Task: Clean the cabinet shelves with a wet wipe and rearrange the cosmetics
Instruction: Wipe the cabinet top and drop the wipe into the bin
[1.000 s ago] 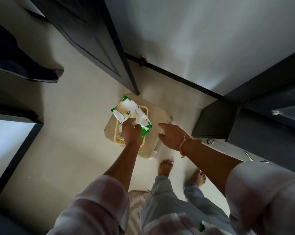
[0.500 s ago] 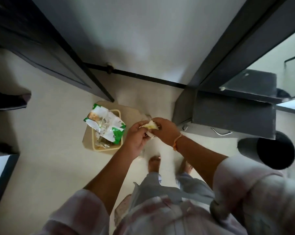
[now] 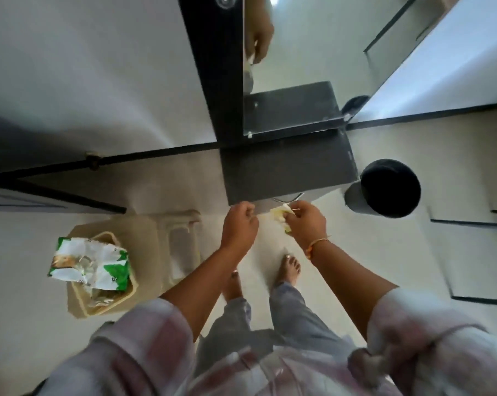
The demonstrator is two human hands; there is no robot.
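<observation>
Two hands in view, low in front of the dark cabinet (image 3: 287,170). At 8 o'clock a green-white wipe packet (image 3: 88,264) lies across a beige basket (image 3: 104,298), long axis 10-to-4. Left hand (image 3: 240,225): fingers curled into the palm, just apart from the wet wipe (image 3: 281,217). Wipe bunched, long axis roughly 11-to-5, upper end toward the cabinet's front edge. Right hand (image 3: 307,224) pinches it, fingertips clamped on the cloth. Black bin (image 3: 390,188) at 2 o'clock of the hands, beside the cabinet. Bare floor (image 3: 384,252) lies open at 4 o'clock.
</observation>
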